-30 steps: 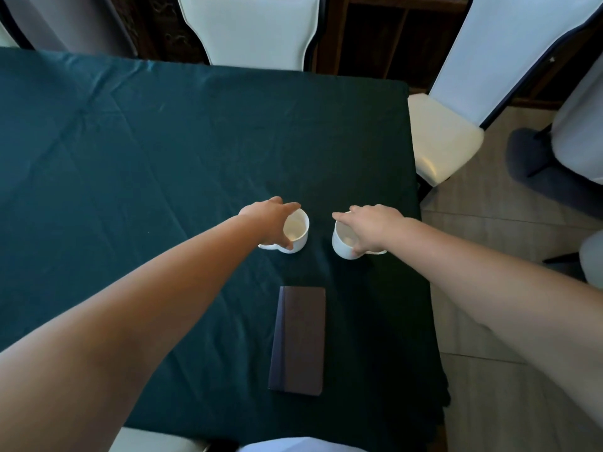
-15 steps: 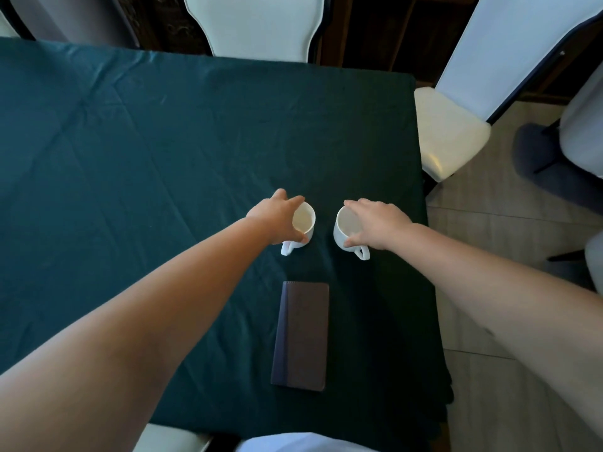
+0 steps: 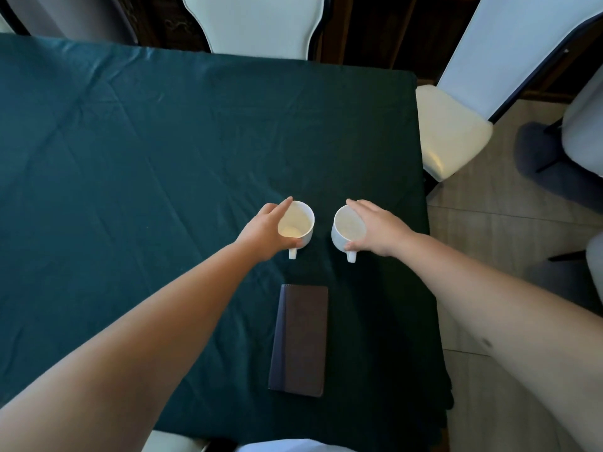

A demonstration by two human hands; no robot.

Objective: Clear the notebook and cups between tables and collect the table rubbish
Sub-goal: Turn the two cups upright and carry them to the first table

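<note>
Both cups have turned since a second ago, their handles now pointing toward the near edge of the table, and the hands have shifted from over the rims to the outer sides. Left cup (image 3: 299,223): white, upright, empty, pale inside; left hand (image 3: 265,230) wrapped round its left wall, forefinger along the far rim, thumb at the near wall by the handle, grasping it. Right cup (image 3: 346,228): white, upright, empty; right hand (image 3: 378,228) wrapped round its right wall, fingers over the far rim, thumb pressed near the handle, grasping it. The two cups stand side by side, apart, a strip of cloth between them, toward the right side of the table; whether either is lifted off the cloth cannot be told. Notebook (image 3: 299,340): dark brown cover, darker spine on the left, closed, flat on the cloth, nearer the wearer than the cups and clear of both hands. No writing, brand or label can be read on cups or notebook. Tablecloth (image 3: 130,158): dark green, creased, covering the whole table and hanging over the right edge. White chair (image 3: 254,24) pushed in at the far side; second white chair (image 3: 456,125) with a cream seat at the right corner, on a tiled floor (image 3: 496,216). Grey chair (image 3: 584,125) at the far right edge, partly out of view. Both bare forearms cross the near part of the table.
</note>
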